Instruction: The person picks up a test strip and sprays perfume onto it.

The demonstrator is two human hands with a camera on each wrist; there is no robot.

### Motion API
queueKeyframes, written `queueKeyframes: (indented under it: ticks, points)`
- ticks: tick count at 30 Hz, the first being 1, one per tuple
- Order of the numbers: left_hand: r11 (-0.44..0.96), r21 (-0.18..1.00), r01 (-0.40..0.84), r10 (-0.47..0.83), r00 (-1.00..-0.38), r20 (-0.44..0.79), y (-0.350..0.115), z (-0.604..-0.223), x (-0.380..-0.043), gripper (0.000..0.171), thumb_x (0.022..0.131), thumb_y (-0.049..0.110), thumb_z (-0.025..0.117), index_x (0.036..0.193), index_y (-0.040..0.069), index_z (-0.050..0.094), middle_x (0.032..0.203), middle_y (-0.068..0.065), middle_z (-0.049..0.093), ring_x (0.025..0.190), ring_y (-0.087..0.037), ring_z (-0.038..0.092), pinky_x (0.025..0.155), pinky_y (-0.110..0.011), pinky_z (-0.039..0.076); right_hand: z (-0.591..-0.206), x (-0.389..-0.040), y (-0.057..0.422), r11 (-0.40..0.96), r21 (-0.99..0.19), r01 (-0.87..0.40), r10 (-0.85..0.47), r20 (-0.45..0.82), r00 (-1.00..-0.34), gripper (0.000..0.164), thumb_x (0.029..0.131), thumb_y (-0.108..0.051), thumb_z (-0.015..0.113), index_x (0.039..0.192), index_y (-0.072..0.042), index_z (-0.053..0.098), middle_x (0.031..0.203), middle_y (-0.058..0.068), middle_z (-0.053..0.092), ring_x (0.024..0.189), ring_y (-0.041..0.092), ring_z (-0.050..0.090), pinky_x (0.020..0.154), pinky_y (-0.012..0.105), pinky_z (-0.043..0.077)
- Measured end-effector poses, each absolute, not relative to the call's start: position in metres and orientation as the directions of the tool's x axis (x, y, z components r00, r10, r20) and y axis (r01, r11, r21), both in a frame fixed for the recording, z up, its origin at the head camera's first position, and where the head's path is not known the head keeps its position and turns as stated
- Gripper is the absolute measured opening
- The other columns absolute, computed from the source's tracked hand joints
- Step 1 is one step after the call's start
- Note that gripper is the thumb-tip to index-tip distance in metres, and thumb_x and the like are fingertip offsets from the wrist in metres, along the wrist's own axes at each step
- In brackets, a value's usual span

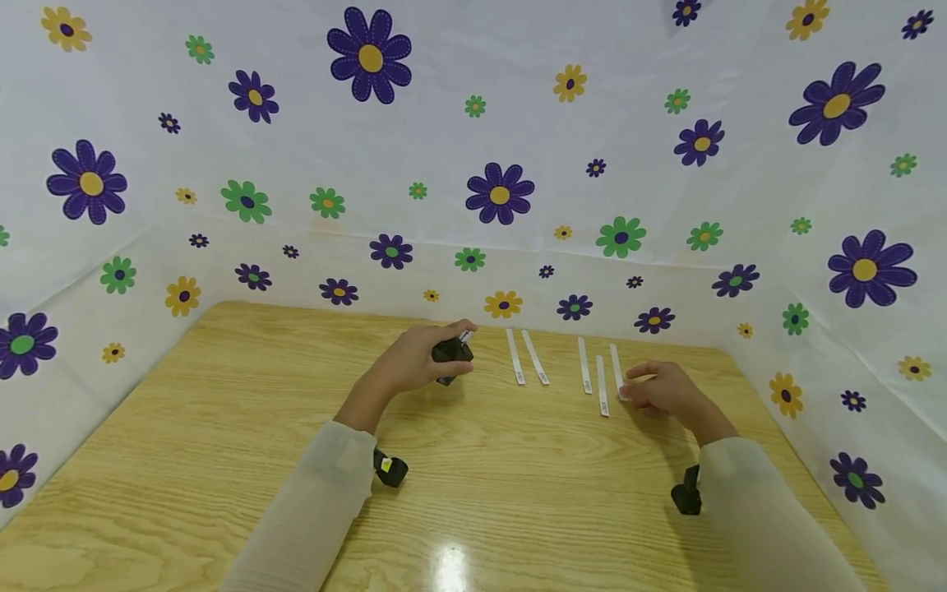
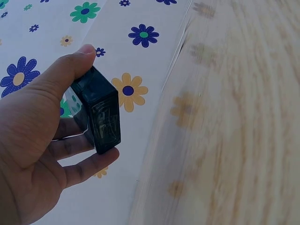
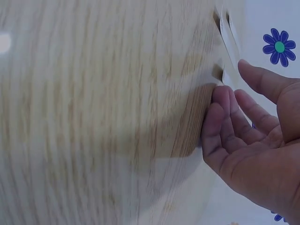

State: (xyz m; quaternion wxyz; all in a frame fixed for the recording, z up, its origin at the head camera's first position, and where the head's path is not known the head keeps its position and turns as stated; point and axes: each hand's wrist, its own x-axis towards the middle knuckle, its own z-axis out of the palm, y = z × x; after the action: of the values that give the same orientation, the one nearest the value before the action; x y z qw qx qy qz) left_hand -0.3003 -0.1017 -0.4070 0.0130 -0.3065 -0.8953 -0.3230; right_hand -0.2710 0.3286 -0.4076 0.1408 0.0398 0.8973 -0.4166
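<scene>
My left hand [image 1: 422,358] grips a dark faceted glass perfume bottle [image 2: 105,112] between thumb and fingers, held over the back part of the table. A small silver-white nozzle [image 1: 465,335] shows at its top in the head view. My right hand [image 1: 666,390] is low over the table at the right, fingers loosely bent and thumb apart from them. Its fingertips [image 3: 213,115] are right at the lower end of the rightmost white paper strip [image 1: 617,370]. Two more strips, including this one [image 1: 584,366], lie just left of it.
Another pair of paper strips, one of them here [image 1: 515,358], lies between the hands. Small printed marks show at the strips' near ends. Flower-patterned white cloth [image 1: 444,148] walls in the wooden table [image 1: 473,477] at the back and sides. Each wrist wears a small black camera [image 1: 390,470].
</scene>
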Motion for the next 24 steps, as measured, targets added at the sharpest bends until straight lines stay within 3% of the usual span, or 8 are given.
queueKeyframes:
  ticks: [8, 17, 24]
  points:
    - [0.603, 0.575, 0.553, 0.532, -0.816, 0.226, -0.103, -0.408, -0.3, 0.064, 0.095, 0.051, 0.069, 0.154, 0.038, 0.046, 0.133, -0.008, 0.065, 0.103, -0.025, 0.06, 0.084, -0.042, 0.051, -0.407, -0.273, 0.316, 0.693, -0.682, 0.233, 0.064, -0.263, -0.963, 0.054, 0.091, -0.017, 0.079, 0.13, 0.012, 0.055, 0.089, 0.009, 0.069, 0.071, 0.017, 0.059, 0.064, 0.029, 0.05]
    - [0.602, 0.58, 0.548, 0.534, -0.817, 0.218, -0.103, -0.408, -0.301, 0.065, 0.095, 0.051, 0.069, 0.154, 0.038, 0.046, 0.133, -0.008, 0.064, 0.105, -0.025, 0.06, 0.086, -0.042, 0.051, -0.409, -0.274, 0.314, 0.721, -0.652, 0.235, 0.115, -0.222, -0.968, 0.049, 0.087, -0.01, 0.082, 0.123, 0.014, 0.06, 0.119, 0.027, 0.058, 0.087, 0.022, 0.061, 0.068, 0.024, 0.052]
    - [0.605, 0.579, 0.547, 0.532, -0.818, 0.218, -0.103, -0.407, -0.3, 0.065, 0.095, 0.051, 0.069, 0.154, 0.038, 0.046, 0.133, -0.008, 0.064, 0.104, -0.025, 0.059, 0.086, -0.042, 0.051, -0.41, -0.274, 0.316, 0.705, -0.66, 0.258, 0.136, -0.231, -0.963, 0.047, 0.087, -0.01, 0.082, 0.123, 0.012, 0.06, 0.112, 0.023, 0.06, 0.086, 0.021, 0.06, 0.068, 0.024, 0.049]
